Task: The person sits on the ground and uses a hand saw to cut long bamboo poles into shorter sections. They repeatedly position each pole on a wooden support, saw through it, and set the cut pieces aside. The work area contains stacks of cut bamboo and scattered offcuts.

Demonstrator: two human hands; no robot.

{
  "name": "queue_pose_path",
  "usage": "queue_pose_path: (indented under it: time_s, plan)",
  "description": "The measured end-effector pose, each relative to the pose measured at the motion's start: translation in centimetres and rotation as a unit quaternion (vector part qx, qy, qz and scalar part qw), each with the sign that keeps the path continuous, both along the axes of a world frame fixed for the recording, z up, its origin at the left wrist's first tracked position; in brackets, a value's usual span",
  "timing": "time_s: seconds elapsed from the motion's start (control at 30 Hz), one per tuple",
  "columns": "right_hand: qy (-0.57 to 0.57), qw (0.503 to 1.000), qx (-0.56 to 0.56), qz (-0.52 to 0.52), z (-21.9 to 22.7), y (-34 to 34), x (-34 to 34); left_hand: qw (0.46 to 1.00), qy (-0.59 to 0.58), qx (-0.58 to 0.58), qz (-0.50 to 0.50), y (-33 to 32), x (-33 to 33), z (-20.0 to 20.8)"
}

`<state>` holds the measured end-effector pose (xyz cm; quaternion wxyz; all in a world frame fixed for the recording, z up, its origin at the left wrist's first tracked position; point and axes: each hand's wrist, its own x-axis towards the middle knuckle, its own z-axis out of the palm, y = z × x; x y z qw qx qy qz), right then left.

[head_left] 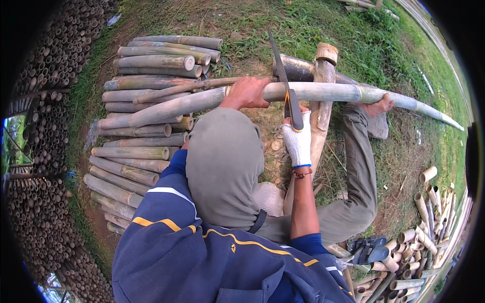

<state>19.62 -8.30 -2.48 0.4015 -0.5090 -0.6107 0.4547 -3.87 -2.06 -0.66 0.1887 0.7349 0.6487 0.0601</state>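
A long pale bamboo pole [333,93] lies across a wooden post [324,81], running from left to far right. My left hand [247,93], bare, grips the pole just left of the post. My right hand [297,140], in a white knit glove, holds the handle of a hand saw [284,81] whose dark blade crosses the pole beside my left hand. My bare right foot [377,106] presses on the pole to the right of the post. My bent knee in grey-green trousers [222,161] fills the middle.
Cut bamboo lengths [146,126] lie stacked on the ground at left. A wall of stacked bamboo ends [40,151] rises at far left. Short bamboo offcuts [419,237] are piled at lower right beside dark sandals [369,250]. Grass lies beyond.
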Motion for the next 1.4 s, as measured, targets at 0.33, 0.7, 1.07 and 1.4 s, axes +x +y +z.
queue_pose_path:
  time_s: [0.33, 0.7, 1.07, 1.4]
  plan:
    - [-0.115, 0.991, -0.071, 0.019, 8.2, -23.7, 14.3, 1.000, -0.013, -0.003, 0.007, -1.0, -1.8, -1.0]
    - [0.034, 0.999, -0.001, -0.004, 0.6, 0.4, -0.5, 0.999, 0.001, -0.035, 0.014, 0.3, 0.3, 0.6]
    - [-0.085, 0.995, -0.059, 0.000, 8.7, -21.5, 12.3, 1.000, 0.006, 0.000, 0.001, 0.1, -1.1, -1.7]
    - [-0.004, 1.000, 0.009, 0.011, 1.2, -5.5, 2.5, 0.997, 0.031, -0.063, 0.033, 0.3, -0.4, 1.3]
